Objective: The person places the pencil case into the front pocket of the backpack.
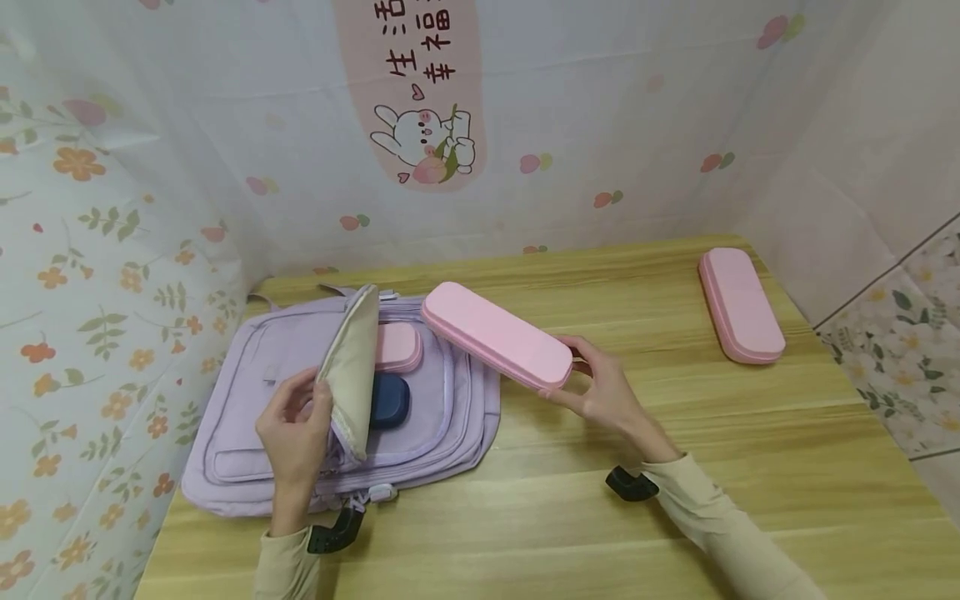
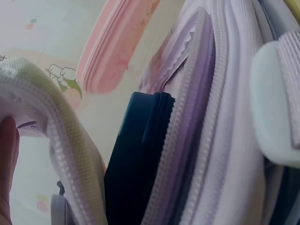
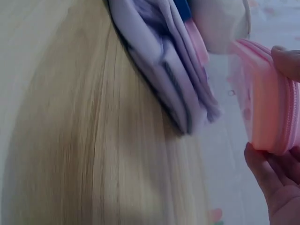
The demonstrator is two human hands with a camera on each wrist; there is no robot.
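Observation:
A lilac backpack (image 1: 251,392) lies flat on the table with its front pocket unzipped. My left hand (image 1: 295,421) pinches the edge of the pocket's cream-lined flap (image 1: 352,375) and lifts it up. Inside the pocket lie a pink case (image 1: 397,345) and a dark blue zip case (image 1: 390,400), both partly covered by the flap; the blue one (image 2: 133,145) shows close up in the left wrist view. With my right hand (image 1: 603,392) I grip one end of a long pink pencil case (image 1: 498,335). It is tilted, its far end over the pocket's right side.
Another pink pencil case (image 1: 742,304) lies at the right back of the wood-grain table (image 1: 585,533). Printed cloth (image 1: 585,108) hangs behind the table, and a flowered cloth (image 1: 97,333) hangs on the left. Straps stick out past the backpack's far edge.

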